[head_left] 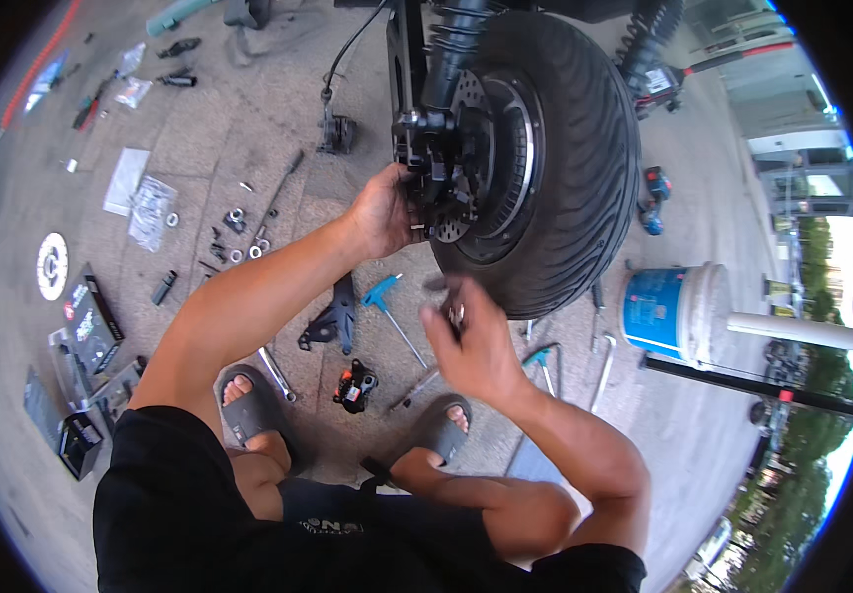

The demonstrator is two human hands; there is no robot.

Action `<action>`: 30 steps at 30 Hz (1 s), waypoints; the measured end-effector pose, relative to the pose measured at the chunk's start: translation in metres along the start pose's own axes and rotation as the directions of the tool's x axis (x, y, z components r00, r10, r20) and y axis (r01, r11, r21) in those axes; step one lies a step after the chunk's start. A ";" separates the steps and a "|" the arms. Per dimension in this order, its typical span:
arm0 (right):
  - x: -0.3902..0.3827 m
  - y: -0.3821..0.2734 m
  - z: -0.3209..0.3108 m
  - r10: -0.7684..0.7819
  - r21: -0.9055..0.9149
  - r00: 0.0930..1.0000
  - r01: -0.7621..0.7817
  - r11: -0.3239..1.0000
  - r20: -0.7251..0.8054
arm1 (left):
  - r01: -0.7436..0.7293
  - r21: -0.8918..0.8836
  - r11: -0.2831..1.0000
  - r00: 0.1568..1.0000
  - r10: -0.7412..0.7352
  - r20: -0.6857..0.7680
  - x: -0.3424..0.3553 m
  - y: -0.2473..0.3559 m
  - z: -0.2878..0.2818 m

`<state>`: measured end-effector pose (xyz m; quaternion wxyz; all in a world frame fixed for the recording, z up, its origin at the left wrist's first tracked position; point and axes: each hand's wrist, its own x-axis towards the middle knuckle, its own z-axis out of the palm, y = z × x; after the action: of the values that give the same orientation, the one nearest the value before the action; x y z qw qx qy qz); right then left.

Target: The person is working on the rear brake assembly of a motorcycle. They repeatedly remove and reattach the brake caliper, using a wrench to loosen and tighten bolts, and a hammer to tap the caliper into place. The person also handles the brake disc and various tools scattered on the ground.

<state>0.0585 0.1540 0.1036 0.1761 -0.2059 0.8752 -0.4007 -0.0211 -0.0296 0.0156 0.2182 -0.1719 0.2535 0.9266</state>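
Observation:
A fat black tire (589, 168) stands in front of me, with a drilled brake disc (454, 232) at its hub. My left hand (384, 212) grips a black brake caliper (433, 203) beside the disc; its fingertips are partly hidden behind the part. Below the tire, my right hand (481, 346) is apart from the wheel, its fingers curled and smeared by motion. Something small and metallic shows between them, too blurred to name. Above the hub rises a black shock absorber (446, 64). An orange and black caliper-like part (354, 385) lies between my feet.
On the ground lie a blue-handled hex key (382, 292), a black bracket (332, 321), wrenches (604, 374), a ratchet (283, 183), washers and plastic bags (153, 212). A bucket (703, 311) stands right of the tire, near a cordless drill (653, 198). Opened boxes (93, 321) lie left.

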 end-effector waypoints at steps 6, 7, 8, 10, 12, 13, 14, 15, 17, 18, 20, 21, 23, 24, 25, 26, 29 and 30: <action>0.062 -0.033 0.028 -0.189 -0.372 0.789 -0.053 0.927 -0.585 | 0.030 -0.137 0.990 0.998 -0.022 0.056 0.008 -0.001 -0.010; 0.061 -0.033 0.031 -0.169 -0.386 0.785 -0.095 0.917 -0.596 | 0.046 -0.143 0.989 0.998 -0.038 0.053 0.010 -0.001 -0.012; 0.062 -0.032 0.034 -0.153 -0.401 0.782 -0.133 0.906 -0.604 | 0.057 -0.151 0.987 0.998 -0.050 0.049 0.012 -0.001 -0.013; 0.068 -0.027 0.035 -0.252 -0.565 0.745 -0.197 0.802 -0.618 | 0.072 -0.180 0.981 0.997 -0.064 0.054 0.014 -0.001 -0.015; 0.071 -0.025 0.033 -0.244 -0.532 0.713 -0.211 0.820 -0.658 | 0.093 -0.222 0.971 0.995 -0.082 0.060 0.013 -0.001 -0.017; 0.073 -0.024 0.032 -0.218 -0.519 0.707 -0.242 0.820 -0.673 | 0.085 -0.229 0.970 0.995 -0.072 0.067 0.013 0.000 -0.018; 0.077 -0.024 0.030 -0.208 -0.525 0.697 -0.277 0.805 -0.686 | 0.084 -0.243 0.966 0.996 -0.071 0.062 0.013 0.000 -0.018; 0.079 -0.023 0.029 -0.188 -0.525 0.682 -0.327 0.786 -0.706 | 0.082 -0.256 0.963 0.996 -0.070 0.055 0.012 0.000 -0.018; 0.078 -0.025 0.026 -0.153 -0.524 0.709 -0.341 0.780 -0.688 | 0.087 -0.253 0.964 0.996 -0.077 0.048 0.011 0.000 -0.019; 0.077 -0.026 0.025 -0.147 -0.541 0.724 -0.348 0.765 -0.674 | 0.083 -0.245 0.966 0.996 -0.073 0.051 0.010 0.000 -0.020; 0.075 -0.030 0.024 -0.120 -0.567 0.765 -0.353 0.744 -0.633 | 0.075 -0.247 0.966 0.996 -0.061 0.064 0.010 -0.001 -0.021; 0.074 -0.031 0.024 -0.066 -0.552 0.776 -0.384 0.740 -0.628 | 0.081 -0.268 0.960 0.995 -0.062 0.077 0.010 -0.001 -0.021; 0.073 -0.035 0.023 0.004 -0.546 0.800 -0.413 0.729 -0.600 | 0.085 -0.323 0.943 0.994 -0.058 0.091 0.009 -0.003 -0.021; 0.073 -0.036 0.023 0.032 -0.528 0.817 -0.402 0.748 -0.576 | 0.093 -0.344 0.934 0.993 -0.061 0.103 0.009 -0.003 -0.022; 0.073 -0.037 0.022 0.000 -0.532 0.831 -0.356 0.768 -0.556 | 0.093 -0.338 0.937 0.993 -0.061 0.103 0.009 -0.004 -0.022; 0.073 -0.039 0.022 -0.035 -0.534 0.842 -0.309 0.787 -0.539 | 0.092 -0.332 0.939 0.993 -0.061 0.103 0.009 -0.004 -0.023; 0.074 -0.042 0.017 -0.090 -0.549 0.851 -0.250 0.797 -0.518 | 0.104 -0.276 0.955 0.989 -0.069 0.132 0.006 -0.004 -0.029; 0.075 -0.042 0.017 -0.107 -0.569 0.851 -0.245 0.785 -0.514 | 0.096 -0.257 0.962 0.989 -0.063 0.136 0.005 -0.003 -0.031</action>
<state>0.0119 0.0809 0.1148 -0.1289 -0.1022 0.9783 -0.1264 -0.0177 -0.0426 -0.0129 0.2463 -0.1502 0.1067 0.9515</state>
